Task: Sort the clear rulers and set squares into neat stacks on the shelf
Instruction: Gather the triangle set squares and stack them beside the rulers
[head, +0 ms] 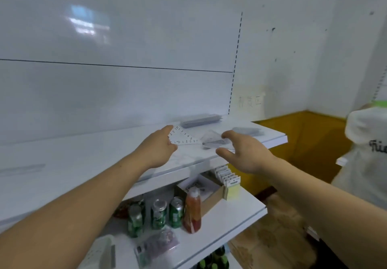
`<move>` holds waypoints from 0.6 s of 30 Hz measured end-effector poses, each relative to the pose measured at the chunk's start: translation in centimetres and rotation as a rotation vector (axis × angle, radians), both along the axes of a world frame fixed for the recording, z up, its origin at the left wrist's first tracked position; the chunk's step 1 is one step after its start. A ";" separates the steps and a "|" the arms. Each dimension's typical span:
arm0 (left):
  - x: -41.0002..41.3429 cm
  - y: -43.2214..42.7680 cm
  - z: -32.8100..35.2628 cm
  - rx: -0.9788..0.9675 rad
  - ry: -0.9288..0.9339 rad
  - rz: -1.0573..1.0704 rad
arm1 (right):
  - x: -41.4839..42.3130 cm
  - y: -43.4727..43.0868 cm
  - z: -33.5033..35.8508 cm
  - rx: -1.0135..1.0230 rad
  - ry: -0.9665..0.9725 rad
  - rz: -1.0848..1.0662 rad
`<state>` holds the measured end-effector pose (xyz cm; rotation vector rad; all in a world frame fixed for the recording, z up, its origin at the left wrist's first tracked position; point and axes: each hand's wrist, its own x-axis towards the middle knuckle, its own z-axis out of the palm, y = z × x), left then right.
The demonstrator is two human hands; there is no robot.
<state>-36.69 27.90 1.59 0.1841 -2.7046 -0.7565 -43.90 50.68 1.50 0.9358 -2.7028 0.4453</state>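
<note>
Bright, even, cool light. Window glare on the glossy back panel (88,23). Motion blur softens everything; wide-angle bends the edges; shadows faint.

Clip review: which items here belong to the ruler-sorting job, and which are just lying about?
Job:
- set square, held by left hand
- loose set squares, near right hand
- ruler stack
- top shelf

Lying about:
- green cans
- red bottle
- cardboard box
</note>
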 end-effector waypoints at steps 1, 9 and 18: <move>-1.1 1.3 0.0 -0.007 -0.004 0.000 | -1.0 1.6 -0.1 0.006 0.011 -0.015; -8.4 6.0 -0.4 -0.031 -0.012 0.000 | -9.4 7.9 -0.8 0.102 0.126 -0.112; -16.4 4.6 -0.3 -0.023 -0.127 0.057 | -19.9 7.7 -1.7 0.000 -0.077 -0.100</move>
